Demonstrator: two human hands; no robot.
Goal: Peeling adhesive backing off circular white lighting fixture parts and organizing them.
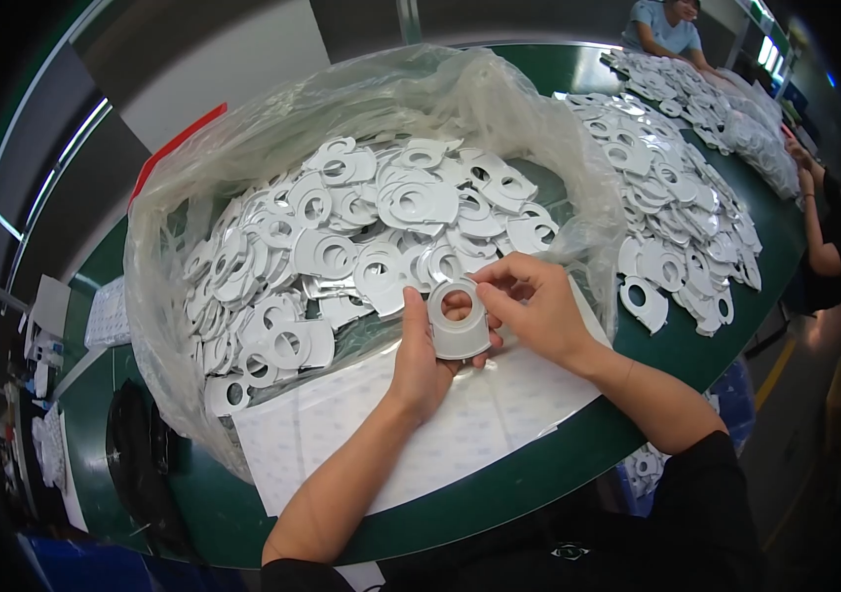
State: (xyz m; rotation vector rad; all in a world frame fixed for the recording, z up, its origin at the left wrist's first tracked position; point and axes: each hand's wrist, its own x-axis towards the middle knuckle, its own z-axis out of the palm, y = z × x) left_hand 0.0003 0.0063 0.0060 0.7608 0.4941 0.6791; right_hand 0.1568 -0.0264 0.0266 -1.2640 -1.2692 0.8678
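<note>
One white ringed part [461, 344] is resting in the left hand [420, 370], cradling its left edge and underside; the right hand [541, 314] is pinching its upper-right rim. Beyond, similar parts [427, 205] are lying in a plastic bag [480, 97].
</note>
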